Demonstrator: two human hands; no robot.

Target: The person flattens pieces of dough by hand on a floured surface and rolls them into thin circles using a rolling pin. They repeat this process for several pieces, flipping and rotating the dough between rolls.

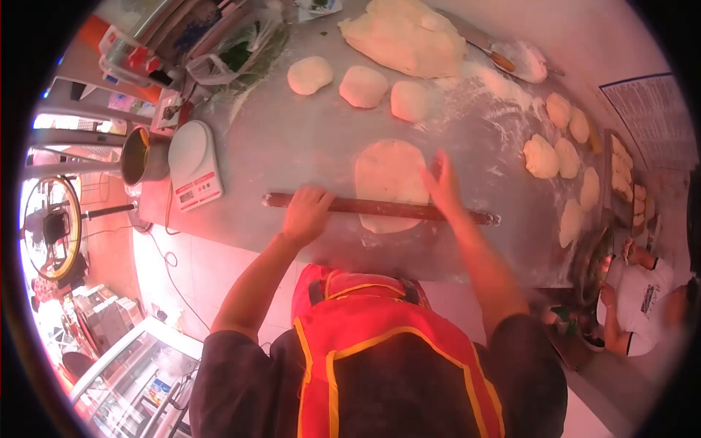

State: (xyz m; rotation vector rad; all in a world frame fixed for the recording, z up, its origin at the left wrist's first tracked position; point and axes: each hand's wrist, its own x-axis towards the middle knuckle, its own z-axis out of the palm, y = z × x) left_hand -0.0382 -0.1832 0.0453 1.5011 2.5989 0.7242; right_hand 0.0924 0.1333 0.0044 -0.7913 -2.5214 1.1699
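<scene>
Red apron cloth (365, 325) lay nearest, below the worktop (263, 160). Just beyond it, a dark reddish rolling pin (383, 208) rested across the near part of a flattened dough sheet (391, 169). The left hand (307, 210) had its grip curled over the pin, left of the dough; the right hand (442, 186) was off the pin, its grip spread at the sheet's right edge, though whether the fingertips touched it I could not tell.

The pin looked stiff, smooth and ready to roll, best held at both bare ends. The sheet seemed soft, limp and easily torn or dented, so flat palms under its edges suited it better than a pinch.

Farther off, three rounded dough pieces (364, 87) looked plump and light enough for one cupped hand. Beyond them, the large dough mass (401, 40) seemed heavy and sagging, calling for both hands underneath.
</scene>
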